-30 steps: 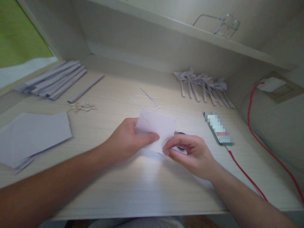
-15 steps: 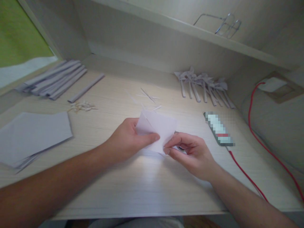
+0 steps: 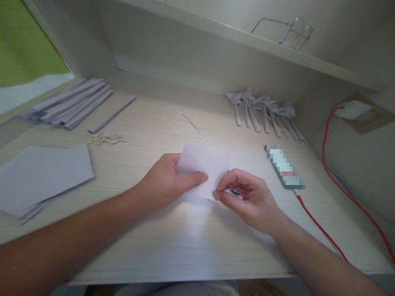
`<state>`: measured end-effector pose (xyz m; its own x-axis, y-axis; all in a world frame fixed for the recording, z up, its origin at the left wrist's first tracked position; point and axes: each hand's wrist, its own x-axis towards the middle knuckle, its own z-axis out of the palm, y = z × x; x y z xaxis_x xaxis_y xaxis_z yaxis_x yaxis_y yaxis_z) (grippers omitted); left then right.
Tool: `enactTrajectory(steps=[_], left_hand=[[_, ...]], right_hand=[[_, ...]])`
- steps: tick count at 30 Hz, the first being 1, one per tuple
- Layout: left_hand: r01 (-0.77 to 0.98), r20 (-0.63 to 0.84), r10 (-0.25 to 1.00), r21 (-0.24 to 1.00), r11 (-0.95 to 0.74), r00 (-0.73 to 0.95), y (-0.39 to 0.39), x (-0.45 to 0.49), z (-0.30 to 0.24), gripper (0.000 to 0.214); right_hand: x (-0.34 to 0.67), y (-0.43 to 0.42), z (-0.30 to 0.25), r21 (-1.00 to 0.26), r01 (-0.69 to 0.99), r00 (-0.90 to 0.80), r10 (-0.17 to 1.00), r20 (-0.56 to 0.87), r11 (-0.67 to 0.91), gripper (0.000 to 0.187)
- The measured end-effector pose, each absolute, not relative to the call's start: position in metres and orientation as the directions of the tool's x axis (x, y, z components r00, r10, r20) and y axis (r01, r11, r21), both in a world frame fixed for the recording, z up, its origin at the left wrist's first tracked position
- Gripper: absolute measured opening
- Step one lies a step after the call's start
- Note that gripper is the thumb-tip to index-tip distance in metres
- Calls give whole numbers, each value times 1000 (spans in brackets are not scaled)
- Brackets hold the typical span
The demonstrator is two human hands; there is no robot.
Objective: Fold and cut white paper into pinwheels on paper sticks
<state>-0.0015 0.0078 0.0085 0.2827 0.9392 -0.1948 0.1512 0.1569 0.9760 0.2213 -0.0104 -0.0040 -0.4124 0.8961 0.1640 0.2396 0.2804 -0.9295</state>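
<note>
A white paper square [image 3: 205,162] with diagonal slits or creases is held up above the table between both hands. My left hand [image 3: 173,179] grips its left side, thumb lying across the front and fingers hidden behind. With thumb and forefinger, my right hand [image 3: 243,195] pinches the paper's lower right edge. Something dark shows partly among the right fingers; its kind is hidden. Just beyond the paper lie several thin white paper slivers [image 3: 193,124]. To the left rests a stack of white paper sheets [image 3: 49,172].
Rolled paper tubes [image 3: 72,102] are piled at the back left, with a single tube [image 3: 112,114] beside them. Cotton swabs [image 3: 108,137] lie nearby. Paper pinwheels [image 3: 262,109] stand in a row at the back right. A phone [image 3: 284,168] trails a red cable [image 3: 321,226].
My right fingers have shifted very slightly at the paper's right edge. The left hand and everything on the table look the same.
</note>
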Motion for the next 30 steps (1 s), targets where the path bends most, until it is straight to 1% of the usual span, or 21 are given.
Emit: enactTrajectory(steps=[5, 8, 10, 12, 13, 15, 17, 18, 20, 22, 24, 27, 30], left_hand=[[141, -151, 952, 983, 117, 265, 10, -3, 9, 25], [137, -157, 951, 983, 124, 265, 10, -3, 7, 25], [167, -174, 949, 977, 133, 263, 11, -4, 6, 24], [160, -180, 942, 977, 139, 283, 13, -6, 5, 23], [133, -175, 937, 981, 140, 303, 14, -7, 5, 23], [53, -166, 924, 986, 158, 343, 18, -9, 7, 24], [12, -202, 895, 977, 215, 397, 21, -11, 8, 26], [27, -239, 868, 967, 253, 436, 23, -12, 9, 26], [112, -305, 820, 951, 287, 485, 24, -12, 9, 25], [223, -329, 810, 943, 249, 486, 22, -11, 7, 21], [289, -327, 823, 935, 208, 465, 19, -10, 6, 18], [275, -325, 826, 937, 215, 461, 16, -8, 5, 19], [252, -313, 824, 944, 214, 473, 15, -7, 6, 20]], right_hand=[[223, -7, -4, -917, 278, -395, 905, 161, 284, 8], [224, -4, -5, -930, 237, -304, 930, 205, 282, 9], [225, -2, -6, -943, 190, -223, 947, 230, 273, 15], [225, 1, -6, -955, 152, -175, 958, 228, 256, 23], [226, 1, -6, -958, 143, -173, 959, 224, 250, 25], [227, 2, -5, -958, 147, -214, 953, 214, 248, 21], [228, 2, -3, -949, 172, -281, 937, 210, 264, 17], [229, 1, -2, -943, 184, -308, 928, 211, 276, 17], [229, 0, -1, -936, 198, -338, 917, 213, 290, 19], [228, -1, -1, -938, 195, -341, 917, 209, 286, 21], [227, -2, -3, -947, 179, -331, 923, 197, 266, 22], [225, -2, -6, -955, 144, -291, 934, 208, 257, 22], [223, -1, -7, -949, 103, -215, 938, 271, 298, 19]])
